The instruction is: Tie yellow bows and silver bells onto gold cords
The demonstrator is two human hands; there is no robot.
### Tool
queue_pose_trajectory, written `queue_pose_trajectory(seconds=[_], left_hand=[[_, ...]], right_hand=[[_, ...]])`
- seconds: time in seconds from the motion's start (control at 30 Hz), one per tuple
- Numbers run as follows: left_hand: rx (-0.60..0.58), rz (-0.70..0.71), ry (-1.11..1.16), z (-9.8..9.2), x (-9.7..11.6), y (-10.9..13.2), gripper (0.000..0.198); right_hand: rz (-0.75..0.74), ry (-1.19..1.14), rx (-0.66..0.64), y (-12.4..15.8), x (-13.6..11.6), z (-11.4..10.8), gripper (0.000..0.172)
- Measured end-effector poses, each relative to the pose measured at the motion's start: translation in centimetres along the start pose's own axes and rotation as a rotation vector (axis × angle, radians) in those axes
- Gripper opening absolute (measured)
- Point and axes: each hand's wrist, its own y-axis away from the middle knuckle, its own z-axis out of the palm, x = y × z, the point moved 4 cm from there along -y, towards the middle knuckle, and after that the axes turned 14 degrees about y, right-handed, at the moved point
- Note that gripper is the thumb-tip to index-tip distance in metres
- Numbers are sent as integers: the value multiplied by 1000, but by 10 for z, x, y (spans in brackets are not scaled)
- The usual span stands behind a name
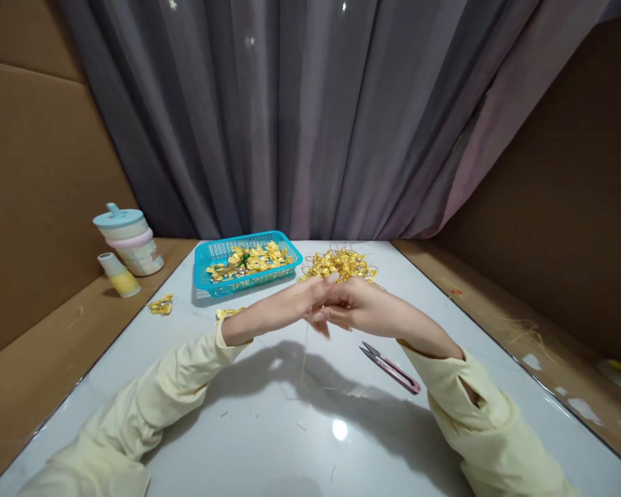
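Note:
My left hand (pixel 300 304) and my right hand (pixel 355 307) meet above the middle of the white table (pixel 269 428), fingers pressed together. A thin gold thread (pixel 305 352) hangs down from where they pinch. What else the fingers hold is hidden. Just behind the hands lies a heap of gold ornaments with wire loops (pixel 341 262). A blue plastic basket (pixel 207 259) holding more gold pieces stands to the left of the heap. Pink thread snips (pixel 390 367) lie on the table under my right wrist.
A lidded pastel cup (pixel 129 241) and a small yellow bottle (pixel 118 274) stand on the cardboard ledge at left. Loose gold pieces (pixel 160 304) lie near the table's left edge. A grey curtain hangs behind; cardboard walls stand on both sides.

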Motion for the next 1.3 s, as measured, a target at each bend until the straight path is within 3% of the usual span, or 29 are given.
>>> queue_pose_trajectory(seconds=[0.1, 0.17, 0.3, 0.37, 0.57, 0.73, 0.93, 1.1, 1.3], left_hand=[[-155, -143, -102, 3, -11, 2, 53], [-130, -184, -169, -3, -13, 2, 51], [-84, -183, -220, -13, -6, 4, 39], [-88, -199, -172, -15, -2, 6, 34], [-96, -235, 137, -18, 1, 7, 23], [1, -208, 426, -22, -5, 0, 16], [241, -68, 629, -24, -8, -5, 9], [326, 109, 443, -21, -5, -3, 17], [354, 290, -109, -16, 10, 4, 24]], right_hand=[[47, 10, -20, 3, 5, -2, 11], [91, 9, 2, 7, 8, -5, 2], [118, 45, 12, 12, 11, -10, 8], [118, 119, 20, 14, 12, -13, 4], [110, 375, 141, 15, 13, -19, 15], [165, 377, 302, 10, 14, -18, 19], [229, 406, 503, 3, 12, -14, 31], [232, 391, 542, 2, 10, -14, 34], [267, 383, 512, 4, 11, -15, 26]])
